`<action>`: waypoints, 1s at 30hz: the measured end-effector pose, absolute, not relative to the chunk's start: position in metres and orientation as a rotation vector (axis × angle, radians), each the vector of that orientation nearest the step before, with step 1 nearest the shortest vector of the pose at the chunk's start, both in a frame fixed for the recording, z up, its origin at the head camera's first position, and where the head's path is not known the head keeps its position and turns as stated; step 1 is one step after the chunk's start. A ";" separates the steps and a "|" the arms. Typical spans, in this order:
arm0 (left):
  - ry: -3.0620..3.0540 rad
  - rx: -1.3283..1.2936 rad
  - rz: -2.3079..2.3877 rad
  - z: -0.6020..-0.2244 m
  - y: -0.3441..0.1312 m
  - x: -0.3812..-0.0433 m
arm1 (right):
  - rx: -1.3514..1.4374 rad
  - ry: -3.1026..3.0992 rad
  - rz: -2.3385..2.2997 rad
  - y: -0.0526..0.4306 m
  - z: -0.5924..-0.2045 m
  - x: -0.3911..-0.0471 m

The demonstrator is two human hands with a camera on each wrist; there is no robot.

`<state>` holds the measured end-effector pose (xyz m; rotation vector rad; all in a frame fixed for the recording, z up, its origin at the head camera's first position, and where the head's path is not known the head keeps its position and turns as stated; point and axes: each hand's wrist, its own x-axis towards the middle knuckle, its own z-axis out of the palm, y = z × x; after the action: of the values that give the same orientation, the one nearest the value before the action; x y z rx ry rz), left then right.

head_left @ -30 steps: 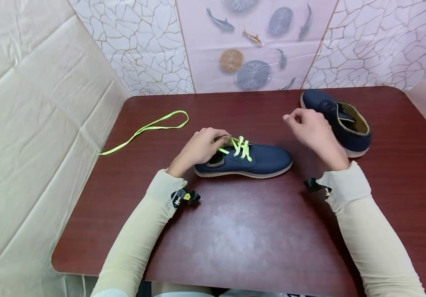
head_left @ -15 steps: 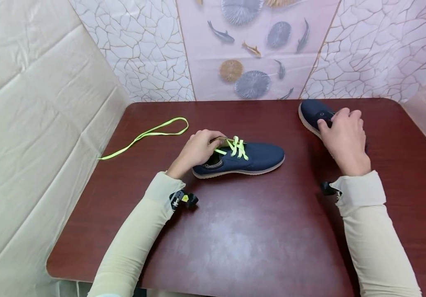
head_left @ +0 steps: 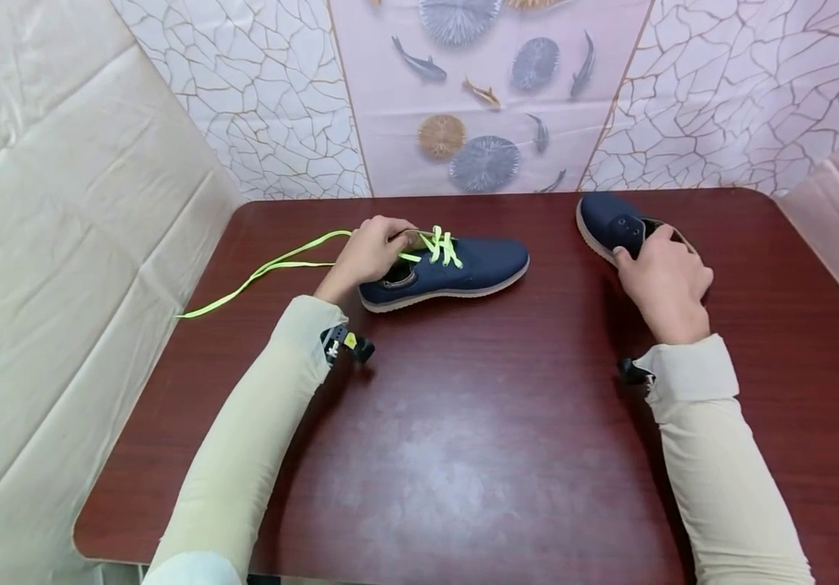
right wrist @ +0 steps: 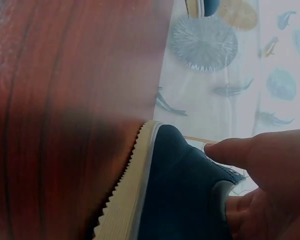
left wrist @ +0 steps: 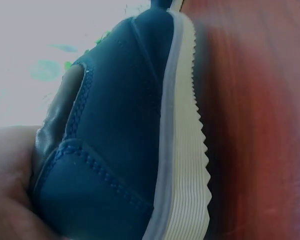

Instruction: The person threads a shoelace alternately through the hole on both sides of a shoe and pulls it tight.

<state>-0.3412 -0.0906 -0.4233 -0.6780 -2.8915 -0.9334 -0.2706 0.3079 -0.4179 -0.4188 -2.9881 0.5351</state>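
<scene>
A navy shoe [head_left: 489,264] with bright yellow-green laces [head_left: 443,246] lies toe to the right, left of the table's middle. My left hand [head_left: 371,252] grips it at the collar, fingertips hidden inside the opening. Up close in the left wrist view are its stitched heel side and ridged cream sole [left wrist: 182,165]. At the back right is the matching shoe [head_left: 601,218], its visible eyelets without laces. My right hand [head_left: 668,284] holds this one around its opening. In the right wrist view the thumb [right wrist: 227,151] lies near the eyelets while other fingers reach into the collar.
A loose yellow-green lace [head_left: 244,284] trails from behind the left hand to the left edge of the dark red table [head_left: 419,455]. A pale padded wall [head_left: 39,268] borders the left side, and a patterned backdrop [head_left: 493,97] stands behind.
The right hand went from hovering to holding the unlaced shoe. My left hand has shifted the laced shoe leftward and farther back, overlapping the loose lace's loop.
</scene>
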 end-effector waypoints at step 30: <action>-2.957 -0.501 -0.958 -0.436 -0.077 -0.378 | -0.279 -2.946 0.483 0.309 -0.422 -0.265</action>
<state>-0.3779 -0.0768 -0.4356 -0.5015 -2.9571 -0.9582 -0.2655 0.3093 -0.4223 -0.2790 -2.9455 0.4830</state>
